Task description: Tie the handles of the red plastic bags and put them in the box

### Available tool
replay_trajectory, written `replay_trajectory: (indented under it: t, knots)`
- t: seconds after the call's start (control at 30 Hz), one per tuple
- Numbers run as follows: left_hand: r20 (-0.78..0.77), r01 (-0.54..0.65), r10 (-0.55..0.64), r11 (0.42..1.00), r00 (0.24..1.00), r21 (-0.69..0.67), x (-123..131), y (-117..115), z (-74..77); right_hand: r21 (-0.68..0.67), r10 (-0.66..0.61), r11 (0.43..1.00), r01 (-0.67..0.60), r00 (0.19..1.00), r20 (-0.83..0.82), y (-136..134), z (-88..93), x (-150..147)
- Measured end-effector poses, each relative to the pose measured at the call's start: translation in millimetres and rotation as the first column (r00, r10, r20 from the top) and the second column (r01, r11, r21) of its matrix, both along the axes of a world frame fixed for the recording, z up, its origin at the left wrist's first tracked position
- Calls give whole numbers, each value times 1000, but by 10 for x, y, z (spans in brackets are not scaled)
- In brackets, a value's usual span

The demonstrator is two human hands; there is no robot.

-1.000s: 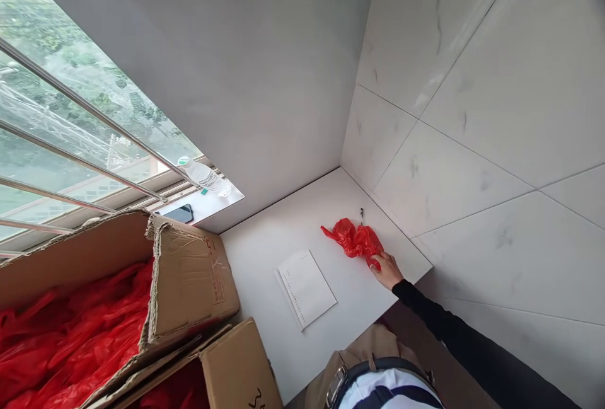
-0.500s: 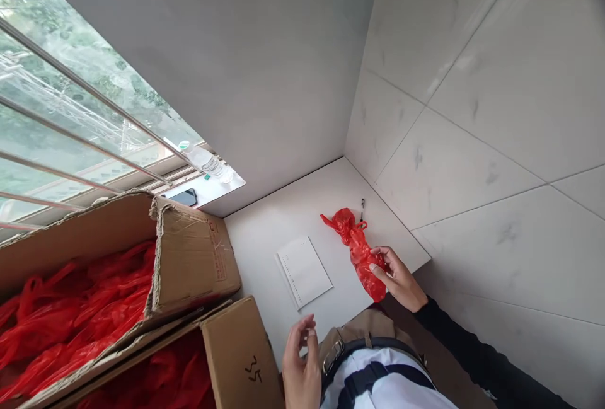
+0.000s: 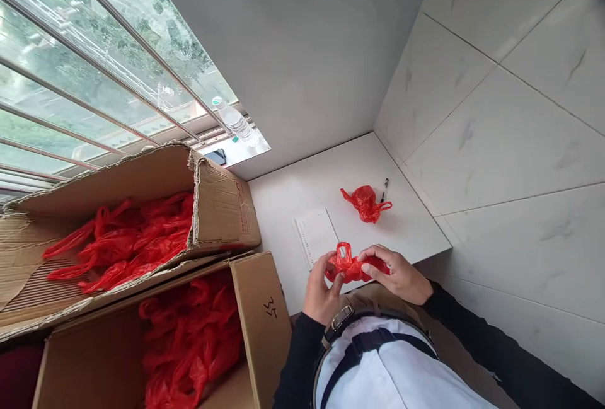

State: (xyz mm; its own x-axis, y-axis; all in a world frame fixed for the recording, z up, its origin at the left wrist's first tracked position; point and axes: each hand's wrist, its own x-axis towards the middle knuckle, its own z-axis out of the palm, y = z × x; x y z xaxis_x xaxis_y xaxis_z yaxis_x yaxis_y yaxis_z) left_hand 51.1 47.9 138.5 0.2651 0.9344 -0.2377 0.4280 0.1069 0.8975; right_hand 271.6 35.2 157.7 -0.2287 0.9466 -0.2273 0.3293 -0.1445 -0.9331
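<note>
Left hand [image 3: 322,290] and right hand [image 3: 396,275] face inward, fingers [image 3: 377,251] curled.

A white notepad [image 3: 316,232] with a row of dark holes down its left side lies on the white worktop [image 3: 293,185], nearer the left edge than the right; its near end is partly hidden. A slim pen [image 3: 385,188] lies near the right edge, toward the far corner, where a plain grey wall [image 3: 302,50] meets a marbled tile wall [image 3: 477,144]. A clear bottle [image 3: 237,123] and a dark phone [image 3: 218,156] occupy the windowsill [image 3: 246,155], beside metal bars [image 3: 142,45] and a window [image 3: 179,34] showing greenery.
</note>
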Motion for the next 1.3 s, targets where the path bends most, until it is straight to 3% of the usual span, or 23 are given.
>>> replay_trajectory:
  t: [0.2, 0.27, 0.4, 0.6, 0.73, 0.9, 1.07, 1.2, 1.3]
  knots:
    - [-41, -205, 203, 978, 978, -45, -103, -65, -140, 78, -84, 994, 72, 985, 151, -38, -221, 21]
    - [-66, -190, 187, 981, 980, -35, -85, -80, -148, 113, -114, 989, 96, 980, 166, -47, -264, -15]
    - [-134, -49, 44, 998, 990, -28, -36, -104, -119, 118, -109, 989, 90, 980, 166, -49, -315, -80]
    - [-204, -246, 228, 967, 952, -66, -240, -46, -258, 38, -195, 981, 191, 959, 204, -62, -521, 64]
    - [-176, -187, 169, 978, 970, -89, -270, -55, -391, -40, -143, 987, 154, 967, 210, -79, -737, 16]
    - [-344, -226, 182, 970, 921, -93, -191, -126, -549, -100, -55, 992, 78, 975, 217, -63, -908, -159]
    - [-441, -335, 276, 940, 854, -60, -396, -126, -748, -134, -158, 971, 198, 952, 262, -80, -984, -23]
    - [-377, -338, 320, 941, 869, 21, -445, -108, -837, -153, -202, 957, 246, 944, 261, -78, -1037, 54]
    - [-288, -263, 278, 961, 916, 88, -332, -79, -793, -156, -199, 958, 240, 951, 236, -53, -1040, 5]
